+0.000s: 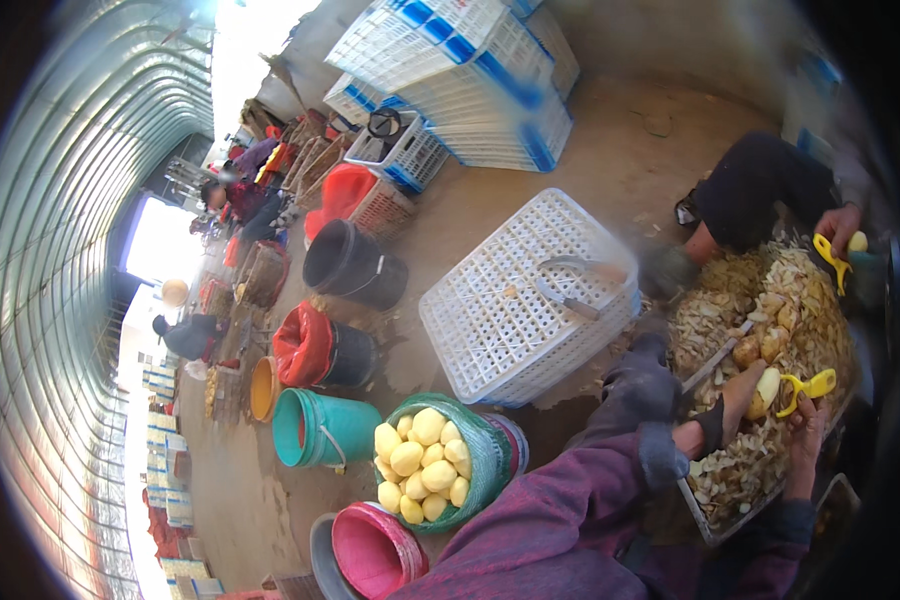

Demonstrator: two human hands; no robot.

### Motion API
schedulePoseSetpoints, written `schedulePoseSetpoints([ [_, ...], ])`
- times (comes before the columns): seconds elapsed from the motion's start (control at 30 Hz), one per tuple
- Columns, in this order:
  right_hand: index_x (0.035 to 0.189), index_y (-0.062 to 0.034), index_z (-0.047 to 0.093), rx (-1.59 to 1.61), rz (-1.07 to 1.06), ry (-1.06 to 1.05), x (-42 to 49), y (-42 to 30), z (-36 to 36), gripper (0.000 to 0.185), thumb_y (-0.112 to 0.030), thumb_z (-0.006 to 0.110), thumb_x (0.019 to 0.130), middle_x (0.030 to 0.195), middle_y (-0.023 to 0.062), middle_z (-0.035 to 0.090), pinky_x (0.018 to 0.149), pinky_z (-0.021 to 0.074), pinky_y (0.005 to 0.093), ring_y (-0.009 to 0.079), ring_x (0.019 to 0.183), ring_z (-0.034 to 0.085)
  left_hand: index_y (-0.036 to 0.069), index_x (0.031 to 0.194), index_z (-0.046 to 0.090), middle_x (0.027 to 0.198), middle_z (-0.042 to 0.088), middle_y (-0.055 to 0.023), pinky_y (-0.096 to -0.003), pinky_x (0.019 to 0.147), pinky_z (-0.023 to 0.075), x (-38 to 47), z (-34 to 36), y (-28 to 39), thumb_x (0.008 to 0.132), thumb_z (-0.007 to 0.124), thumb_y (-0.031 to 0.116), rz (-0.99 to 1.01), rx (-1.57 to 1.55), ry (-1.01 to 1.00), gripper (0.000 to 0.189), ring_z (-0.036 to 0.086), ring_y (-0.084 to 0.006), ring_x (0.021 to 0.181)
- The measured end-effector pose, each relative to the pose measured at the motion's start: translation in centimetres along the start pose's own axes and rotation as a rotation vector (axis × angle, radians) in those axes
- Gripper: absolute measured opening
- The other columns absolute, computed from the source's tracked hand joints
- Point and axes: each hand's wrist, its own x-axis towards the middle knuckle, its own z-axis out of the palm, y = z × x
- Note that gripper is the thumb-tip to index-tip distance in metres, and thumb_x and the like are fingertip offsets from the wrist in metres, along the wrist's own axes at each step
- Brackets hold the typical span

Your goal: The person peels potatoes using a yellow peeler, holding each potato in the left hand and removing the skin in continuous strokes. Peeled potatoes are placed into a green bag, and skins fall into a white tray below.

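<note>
My left hand [738, 397], with a dark band at the wrist, grips a partly peeled potato [766, 388] above a heap of peelings [787, 285]. Close on its right, my right hand [807, 421] holds a yellow peeler [814, 384], its head beside the potato. Several unpeeled potatoes [763, 346] lie on the peelings just beyond my left hand. A narrow strip [716, 358] crosses the heap next to them. Peeled potatoes [422, 457] fill a green woven sack [484, 487] at the lower middle.
Across the heap, another person's hand [841, 225] holds a yellow peeler [832, 262] near a potato. Two curved-bladed tools [566, 300] rest on an upturned white crate [487, 292]. Buckets, including a turquoise one [322, 429] and a pink one [375, 551], stand left. Stacked crates [480, 97] stand beyond.
</note>
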Motion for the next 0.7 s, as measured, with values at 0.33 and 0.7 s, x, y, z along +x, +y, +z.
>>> schedulePoseSetpoints([
  [0.33, 0.091, -0.0025, 0.058, -0.178, -0.002, 0.107, -3.6, -5.9, 10.0, 0.017, -0.014, 0.068, 0.084, 0.068, 0.0000, 0.056, 0.043, 0.0359, 0.0224, 0.0073, 0.050, 0.049, 0.015, 0.121, 0.054, 0.080, 0.061, -0.0033, -0.0235, 0.039, 0.0411, -2.3, 0.5, 2.6, 0.095, 0.041, 0.053, 0.179, -0.136, -0.109, 0.048, 0.057, -0.0150, 0.055],
  [0.7, 0.099, 0.0005, 0.063, -0.195, -0.135, -0.055, -5.1, -6.5, 9.8, 0.021, -0.010, 0.070, 0.082, 0.071, 0.0012, 0.060, 0.046, 0.0382, 0.0183, 0.0046, 0.051, 0.049, 0.010, 0.106, 0.058, 0.087, 0.062, -0.0059, -0.0257, 0.049, 0.0395, -3.6, 1.1, 2.4, 0.094, 0.037, 0.053, 0.097, -0.105, -0.108, 0.050, 0.056, -0.0211, 0.066],
])
